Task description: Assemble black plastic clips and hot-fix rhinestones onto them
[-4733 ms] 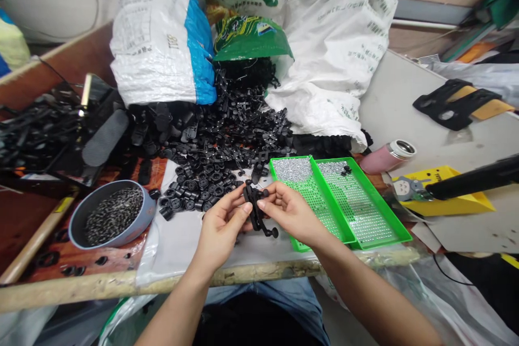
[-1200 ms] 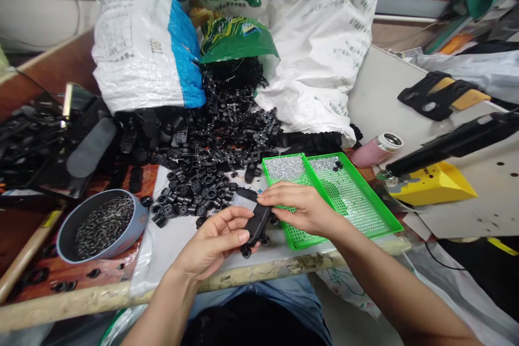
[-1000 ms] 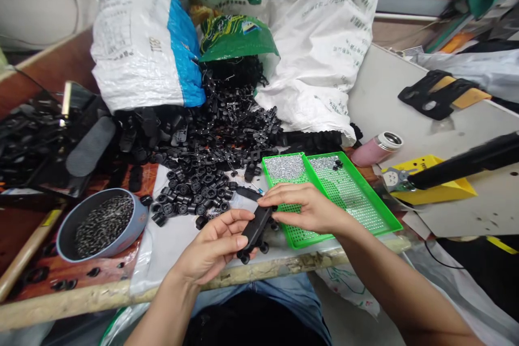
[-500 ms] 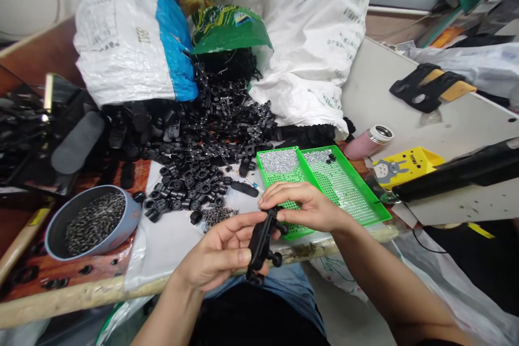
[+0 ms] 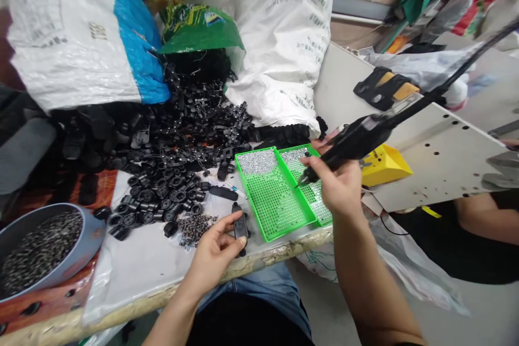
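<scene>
My right hand [image 5: 338, 184] is shut around a black corded wand [image 5: 357, 138], with the wand's thin metal tip just above the silver-dotted grid of a green perforated tray [image 5: 250, 200]. Silver studs [image 5: 256, 162] fill the tray's far left corner. My left hand [image 5: 213, 251] rests on the white sheet [image 5: 133, 265], its thumb and fingers around a black plastic part [image 5: 240, 227]. Beside that hand lies a small heap of dark granules [image 5: 192, 228]. A large pile of black plastic parts [image 5: 162, 140] spreads behind both hands.
A grey bowl of dark beads [image 5: 87, 232] sits at the left. White woven sacks [image 5: 275, 38] rise behind the pile. A yellow stand [image 5: 383, 165] sits on a perforated pale board [image 5: 438, 157] at the right, near a co-worker's forearm [image 5: 482, 224].
My right hand has left the black part and now holds the wand over the tray. The left hand has lowered the part onto the sheet. The view has swung, tilting the scene.
</scene>
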Motion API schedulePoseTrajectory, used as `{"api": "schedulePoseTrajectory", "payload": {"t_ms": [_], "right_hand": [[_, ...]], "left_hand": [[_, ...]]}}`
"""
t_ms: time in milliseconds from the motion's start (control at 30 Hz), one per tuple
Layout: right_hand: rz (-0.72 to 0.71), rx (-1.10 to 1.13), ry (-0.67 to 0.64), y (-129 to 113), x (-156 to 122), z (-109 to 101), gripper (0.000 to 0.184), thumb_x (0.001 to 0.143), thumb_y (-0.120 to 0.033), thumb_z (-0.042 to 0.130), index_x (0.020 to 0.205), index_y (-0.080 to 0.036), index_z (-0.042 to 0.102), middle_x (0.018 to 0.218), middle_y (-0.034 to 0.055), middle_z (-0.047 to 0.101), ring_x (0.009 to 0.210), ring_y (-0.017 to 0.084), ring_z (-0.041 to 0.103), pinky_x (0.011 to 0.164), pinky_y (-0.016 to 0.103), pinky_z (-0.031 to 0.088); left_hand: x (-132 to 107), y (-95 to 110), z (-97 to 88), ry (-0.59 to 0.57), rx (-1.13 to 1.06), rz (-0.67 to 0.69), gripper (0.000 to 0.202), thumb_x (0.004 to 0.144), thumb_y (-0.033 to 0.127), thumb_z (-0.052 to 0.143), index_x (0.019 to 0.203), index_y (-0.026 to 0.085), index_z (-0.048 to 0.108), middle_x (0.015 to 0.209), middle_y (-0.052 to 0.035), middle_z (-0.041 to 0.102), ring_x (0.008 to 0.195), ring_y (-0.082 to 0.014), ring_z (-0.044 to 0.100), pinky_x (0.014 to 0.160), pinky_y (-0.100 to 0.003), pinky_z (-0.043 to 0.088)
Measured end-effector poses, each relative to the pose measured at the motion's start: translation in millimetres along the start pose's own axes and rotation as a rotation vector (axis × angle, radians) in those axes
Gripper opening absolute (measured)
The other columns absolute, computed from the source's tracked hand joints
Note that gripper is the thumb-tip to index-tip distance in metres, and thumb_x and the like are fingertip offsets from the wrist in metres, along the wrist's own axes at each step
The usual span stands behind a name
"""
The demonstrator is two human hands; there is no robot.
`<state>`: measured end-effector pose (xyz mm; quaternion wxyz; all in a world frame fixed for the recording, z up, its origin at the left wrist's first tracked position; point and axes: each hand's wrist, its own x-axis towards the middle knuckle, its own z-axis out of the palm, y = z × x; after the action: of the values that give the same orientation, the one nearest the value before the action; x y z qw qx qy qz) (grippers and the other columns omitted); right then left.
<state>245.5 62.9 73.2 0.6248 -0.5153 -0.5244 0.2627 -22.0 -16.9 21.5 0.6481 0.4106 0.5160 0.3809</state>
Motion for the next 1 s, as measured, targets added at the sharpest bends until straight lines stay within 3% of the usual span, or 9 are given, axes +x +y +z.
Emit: {"api": "schedulePoseTrajectory", "payload": {"t_ms": [133, 233, 300, 600, 1000], "right_hand": [[0.133, 0.086, -0.083, 13.3, -29.8, 21.4, 0.015, 0.081, -0.029, 0.076, 0.088, -0.023, 0.064, 0.073, -0.0002, 0.070, 0.070, 0.019, 0.070, 0.078, 0.041, 0.059], [0.203, 0.194, -0.003, 18.1, -46.8, 33.0, 0.022, 0.083, -0.032, 0.075, 0.093, -0.025, 0.056, 0.054, -0.0085, 0.057, 0.048, 0.013, 0.058, 0.060, 0.034, 0.055], [0.243, 0.236, 0.018, 21.1, -51.9, 37.5, 0.028, 0.083, -0.035, 0.075, 0.098, -0.025, 0.053, 0.052, -0.0105, 0.055, 0.043, 0.012, 0.054, 0.052, 0.031, 0.050], [0.236, 0.279, 0.070, 25.7, -57.6, 45.2, 0.033, 0.080, -0.038, 0.078, 0.093, -0.024, 0.051, 0.049, -0.0118, 0.054, 0.042, 0.010, 0.053, 0.044, 0.025, 0.046], [0.206, 0.246, 0.082, 24.6, -58.9, 48.0, 0.033, 0.079, -0.038, 0.078, 0.092, -0.022, 0.052, 0.049, -0.0116, 0.054, 0.040, 0.009, 0.053, 0.042, 0.024, 0.045]], "left_hand": [[6.0, -7.6, 11.2, 0.019, 0.090, -0.003, 0.066, 0.071, 0.035, 0.082, 0.132, 0.014, 0.066, 0.060, 0.0031, 0.062, 0.055, -0.0121, 0.055, 0.056, -0.022, 0.041], [8.5, -11.6, 16.2, 0.023, 0.191, 0.020, 0.066, 0.077, 0.039, 0.077, 0.136, 0.013, 0.063, 0.053, 0.0043, 0.058, 0.052, -0.0127, 0.051, 0.054, -0.023, 0.037], [9.7, -13.9, 17.9, 0.021, 0.244, 0.037, 0.065, 0.079, 0.040, 0.075, 0.136, 0.014, 0.063, 0.053, 0.0043, 0.058, 0.051, -0.0126, 0.050, 0.053, -0.023, 0.036], [13.7, -23.4, 19.0, 0.005, 0.264, 0.071, 0.062, 0.080, 0.040, 0.073, 0.137, 0.017, 0.063, 0.057, 0.0034, 0.060, 0.051, -0.0131, 0.051, 0.053, -0.023, 0.037], [14.8, -24.9, 20.1, -0.001, 0.284, 0.061, 0.064, 0.081, 0.040, 0.070, 0.139, 0.015, 0.060, 0.056, 0.0045, 0.056, 0.052, -0.0127, 0.048, 0.054, -0.023, 0.038]]}}
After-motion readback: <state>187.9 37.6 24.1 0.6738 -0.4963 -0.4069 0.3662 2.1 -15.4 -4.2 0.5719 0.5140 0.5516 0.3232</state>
